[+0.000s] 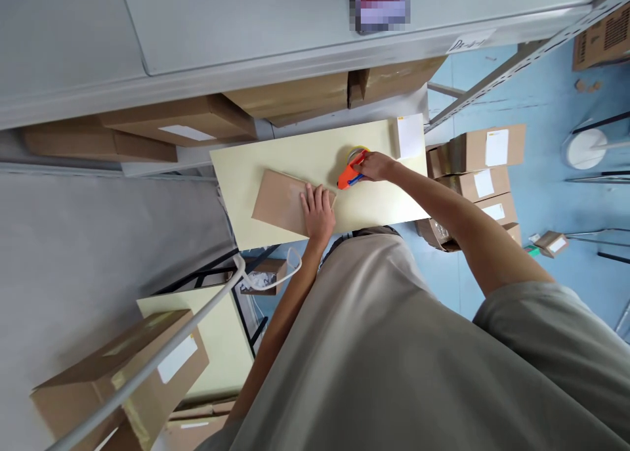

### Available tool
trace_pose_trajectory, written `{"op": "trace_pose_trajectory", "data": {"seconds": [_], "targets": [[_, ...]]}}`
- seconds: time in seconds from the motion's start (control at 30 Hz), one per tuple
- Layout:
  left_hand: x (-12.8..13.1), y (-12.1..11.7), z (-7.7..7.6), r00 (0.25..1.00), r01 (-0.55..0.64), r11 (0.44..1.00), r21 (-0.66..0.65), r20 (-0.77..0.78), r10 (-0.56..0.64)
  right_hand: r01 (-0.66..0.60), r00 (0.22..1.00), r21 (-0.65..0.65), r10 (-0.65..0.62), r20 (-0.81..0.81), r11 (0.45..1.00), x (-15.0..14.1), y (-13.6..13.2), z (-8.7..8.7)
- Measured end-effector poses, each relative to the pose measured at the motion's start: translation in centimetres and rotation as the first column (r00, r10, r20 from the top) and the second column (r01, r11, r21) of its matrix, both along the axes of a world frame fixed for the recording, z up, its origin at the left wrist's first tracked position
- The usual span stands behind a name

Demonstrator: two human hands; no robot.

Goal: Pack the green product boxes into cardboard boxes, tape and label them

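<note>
A flat brown cardboard box (279, 200) lies at a slant on the pale yellow tabletop (377, 205). My left hand (319, 213) rests on its right end, fingers spread and pressing on the cardboard. Just to the right, my right hand (376, 167) grips an orange tape dispenser (348, 175) with blue parts and a roll of tape in it. The dispenser's front end is close to the box's right edge; whether tape touches the box is too small to tell.
A white box or stack of labels (409, 137) sits at the table's far right corner. Large cartons (295, 93) fill the shelf behind, under a grey shelf board (246, 24). Labelled cartons (485, 183) are stacked right of the table. A white metal bar (191, 323) crosses at lower left.
</note>
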State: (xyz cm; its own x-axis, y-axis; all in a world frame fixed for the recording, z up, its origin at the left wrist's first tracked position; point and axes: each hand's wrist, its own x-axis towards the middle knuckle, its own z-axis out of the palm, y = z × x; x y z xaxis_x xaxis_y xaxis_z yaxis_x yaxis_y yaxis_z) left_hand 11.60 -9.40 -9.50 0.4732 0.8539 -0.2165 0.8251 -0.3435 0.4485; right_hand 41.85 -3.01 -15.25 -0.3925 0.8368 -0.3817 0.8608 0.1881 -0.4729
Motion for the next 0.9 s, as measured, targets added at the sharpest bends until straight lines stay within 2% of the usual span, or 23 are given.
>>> {"op": "trace_pose_trajectory", "data": {"seconds": [0.1, 0.13, 0.3, 0.5, 0.57, 0.63, 0.73, 0.83, 0.9], "targets": [[0.1, 0.0, 0.1, 1.000, 0.004, 1.000, -0.015, -0.016, -0.004, -0.256, 0.948, -0.054, 0.262, 0.181, 0.965, -0.2, 1.1, 1.0], [0.1, 0.0, 0.1, 1.000, 0.003, 1.000, -0.020, -0.019, -0.003, -0.301, 0.925, -0.071, 0.309, 0.221, 0.951, -0.2, 1.3, 1.4], [0.3, -0.1, 0.3, 0.999, 0.001, 1.000, -0.012, -0.034, -0.001, -0.381, 0.876, -0.115, 0.398, 0.274, 0.918, -0.2, 1.8, 3.5], [0.3, 0.0, 0.1, 0.999, 0.019, 1.000, -0.009, -0.048, -0.019, -0.276, 0.905, -0.201, 0.325, 0.274, 0.940, -3.2, 1.4, 5.8], [0.2, 0.0, -0.1, 0.998, 0.028, 1.000, -0.001, -0.056, -0.028, -0.186, 0.902, -0.236, 0.261, 0.344, 0.954, -4.1, 1.7, 6.6], [0.2, -0.1, -0.1, 0.997, 0.037, 0.999, 0.008, -0.066, -0.036, -0.055, 0.888, -0.217, 0.147, 0.436, 0.975, -4.4, 2.3, 7.7], [-0.2, -0.1, 0.3, 0.997, 0.046, 0.999, 0.028, -0.070, -0.044, 0.053, 0.886, -0.145, 0.021, 0.463, 0.988, -4.2, 2.8, 10.1], [-0.3, 0.1, 1.2, 1.000, 0.022, 0.999, 0.034, -0.012, -0.022, 0.123, 0.917, -0.083, -0.082, 0.390, 0.989, -3.9, 2.2, 13.2], [0.3, 0.6, 2.1, 0.993, -0.080, 0.996, 0.041, 0.091, 0.076, 0.215, 0.938, -0.041, -0.195, 0.287, 0.976, -3.8, 1.3, 15.2]]}}
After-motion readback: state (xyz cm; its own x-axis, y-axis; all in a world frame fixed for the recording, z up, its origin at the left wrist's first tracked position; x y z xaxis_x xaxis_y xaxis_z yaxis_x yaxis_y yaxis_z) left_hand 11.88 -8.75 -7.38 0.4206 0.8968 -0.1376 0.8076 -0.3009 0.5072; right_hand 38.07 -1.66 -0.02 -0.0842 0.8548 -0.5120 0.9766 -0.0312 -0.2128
